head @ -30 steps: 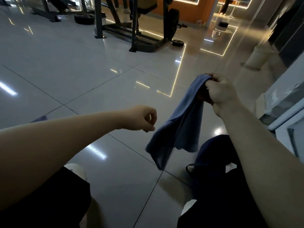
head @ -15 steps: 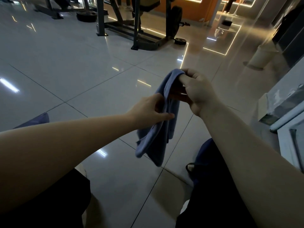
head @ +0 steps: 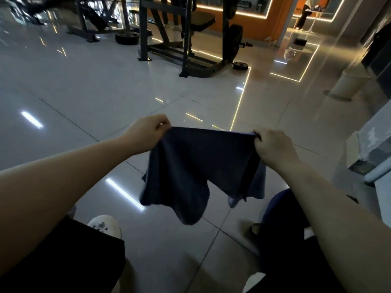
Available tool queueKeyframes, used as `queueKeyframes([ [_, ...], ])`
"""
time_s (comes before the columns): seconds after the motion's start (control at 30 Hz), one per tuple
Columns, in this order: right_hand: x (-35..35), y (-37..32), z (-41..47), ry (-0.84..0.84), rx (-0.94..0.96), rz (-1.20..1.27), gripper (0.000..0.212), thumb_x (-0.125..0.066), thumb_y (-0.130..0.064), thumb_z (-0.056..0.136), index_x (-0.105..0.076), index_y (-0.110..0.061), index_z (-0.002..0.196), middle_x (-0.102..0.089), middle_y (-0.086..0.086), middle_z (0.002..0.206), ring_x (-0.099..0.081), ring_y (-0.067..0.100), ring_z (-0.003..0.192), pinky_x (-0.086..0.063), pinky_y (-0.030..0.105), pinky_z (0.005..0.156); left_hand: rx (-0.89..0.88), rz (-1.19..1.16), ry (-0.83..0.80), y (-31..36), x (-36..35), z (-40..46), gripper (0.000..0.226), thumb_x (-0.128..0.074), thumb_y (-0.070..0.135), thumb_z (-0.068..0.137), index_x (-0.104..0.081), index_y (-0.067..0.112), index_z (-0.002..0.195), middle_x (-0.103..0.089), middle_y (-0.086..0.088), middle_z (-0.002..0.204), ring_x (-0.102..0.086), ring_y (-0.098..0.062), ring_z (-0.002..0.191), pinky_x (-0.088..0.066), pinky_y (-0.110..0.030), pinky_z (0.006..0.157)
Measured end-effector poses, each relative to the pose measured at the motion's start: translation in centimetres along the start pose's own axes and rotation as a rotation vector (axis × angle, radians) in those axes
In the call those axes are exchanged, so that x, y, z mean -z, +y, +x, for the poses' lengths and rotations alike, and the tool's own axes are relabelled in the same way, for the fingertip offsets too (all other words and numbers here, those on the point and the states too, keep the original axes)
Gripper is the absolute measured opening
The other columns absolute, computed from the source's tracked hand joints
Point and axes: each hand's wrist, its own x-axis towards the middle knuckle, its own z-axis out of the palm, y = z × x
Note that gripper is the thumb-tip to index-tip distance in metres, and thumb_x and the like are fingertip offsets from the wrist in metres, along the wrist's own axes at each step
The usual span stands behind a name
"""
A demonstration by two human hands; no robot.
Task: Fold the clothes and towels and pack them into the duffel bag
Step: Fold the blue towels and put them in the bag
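A dark blue towel (head: 198,170) hangs spread out in the air in front of me, above the tiled floor. My left hand (head: 148,132) pinches its upper left corner. My right hand (head: 273,146) grips its upper right corner. The top edge is stretched almost straight between the two hands and the lower edge dangles loose and uneven. A dark blue duffel bag (head: 281,212) lies on the floor at the lower right, mostly hidden behind my right forearm and knee.
My knees in black shorts and white shoes (head: 105,226) fill the bottom. A weight bench rack (head: 186,39) and weight plates (head: 240,65) stand farther out. A pale bin (head: 347,85) and a white cabinet edge (head: 372,149) are on the right. A person stands far off at the upper right.
The towel hung bunched from my right hand alone. My left hand reached over, took an edge, and the two hands moved apart, spreading the towel wide.
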Motion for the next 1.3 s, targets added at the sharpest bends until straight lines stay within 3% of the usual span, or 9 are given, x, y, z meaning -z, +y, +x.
queueKeyframes([
  [0.17,-0.8,0.4,-0.3,-0.042,-0.071,-0.134,0.017,-0.041,-0.014,0.092,-0.056,-0.018,0.099,-0.062,0.011,0.096,-0.049,0.028,0.08,-0.037,0.033,0.068,-0.002,0.047,0.172,-2.1,2.2,0.4,0.021,-0.044,0.023,0.1,-0.063,0.014,0.102,-0.058,-0.002,0.093,-0.051,-0.023,0.087,-0.037,-0.032,0.077],
  [0.37,-0.3,1.6,-0.4,-0.127,-0.224,-0.124,0.021,-0.048,-0.007,0.081,-0.063,-0.015,0.094,-0.062,0.012,0.097,-0.048,0.029,0.081,-0.035,0.03,0.067,0.225,0.007,0.321,-5.3,4.6,0.7,0.019,-0.045,0.025,0.099,-0.062,0.018,0.103,-0.063,-0.015,0.103,-0.055,-0.035,0.095,-0.042,-0.038,0.084],
  [0.5,0.3,3.0,-0.5,-0.193,-0.316,0.004,0.016,-0.049,0.002,0.08,-0.059,-0.011,0.079,-0.059,0.016,0.089,-0.049,0.031,0.077,-0.036,0.028,0.055,0.37,-0.028,0.34,-6.6,5.6,-0.3,0.022,-0.045,0.031,0.098,-0.063,0.021,0.106,-0.062,-0.015,0.108,-0.056,-0.037,0.099,-0.047,-0.042,0.089],
  [0.63,0.9,3.2,-0.8,-0.291,-0.463,0.528,0.016,-0.05,0.001,0.09,-0.06,-0.007,0.08,-0.062,0.015,0.084,-0.059,0.026,0.069,-0.056,0.033,0.055,0.347,-0.193,0.339,-5.1,4.8,-0.4,0.019,-0.049,0.027,0.098,-0.063,0.015,0.103,-0.06,-0.013,0.101,-0.057,-0.028,0.082,-0.052,-0.037,0.073],
  [0.77,1.7,1.0,-1.3,-0.332,-0.389,0.763,0.013,-0.054,-0.012,0.096,-0.062,-0.015,0.086,-0.065,0.008,0.087,-0.061,0.018,0.075,-0.051,0.028,0.058,0.305,-0.288,0.221,-2.9,3.5,-0.3,0.014,-0.054,0.021,0.097,-0.064,0.011,0.097,-0.061,-0.009,0.095,-0.058,-0.018,0.07,-0.046,-0.023,0.051],
  [0.9,2.0,-1.9,-1.5,-0.306,-0.297,0.816,0.007,-0.063,-0.015,0.091,-0.068,-0.009,0.09,-0.066,0.01,0.09,-0.061,0.019,0.081,-0.052,0.035,0.074,0.182,-0.201,-0.079,-1.1,2.1,-0.7,0.005,-0.066,0.021,0.089,-0.064,0.017,0.09,-0.064,-0.002,0.087,-0.063,-0.019,0.074,-0.053,-0.026,0.062],
  [0.97,2.0,-3.4,-1.7,-0.313,-0.219,0.807,0.015,-0.065,-0.015,0.089,-0.068,-0.001,0.095,-0.065,0.011,0.088,-0.059,0.019,0.082,-0.048,0.034,0.075,0.061,-0.182,-0.174,0.9,0.9,-0.9,0.015,-0.072,0.024,0.083,-0.065,0.019,0.096,-0.064,0.001,0.089,-0.061,-0.016,0.077,-0.051,-0.026,0.069],
  [1.1,2.1,-5.7,-2.0,-0.323,-0.082,0.703,0.015,-0.067,-0.022,0.088,-0.071,-0.007,0.092,-0.068,0.008,0.087,-0.062,0.014,0.079,-0.051,0.028,0.073,-0.097,-0.477,-0.414,5.7,-1.9,-1.8,0.034,-0.078,0.015,0.077,-0.06,0.025,0.103,-0.064,-0.002,0.105,-0.064,-0.015,0.098,-0.054,-0.018,0.075],
  [1.3,2.3,-6.6,-1.7,-0.349,-0.031,0.748,0.009,-0.067,-0.024,0.087,-0.068,-0.016,0.082,-0.065,0.0,0.079,-0.061,0.007,0.076,-0.049,0.019,0.066,-0.158,-0.482,-0.28,6.6,-2.7,-0.5,0.025,-0.075,0.008,0.078,-0.061,0.02,0.095,-0.068,-0.003,0.091,-0.066,-0.019,0.091,-0.056,-0.033,0.086],
])
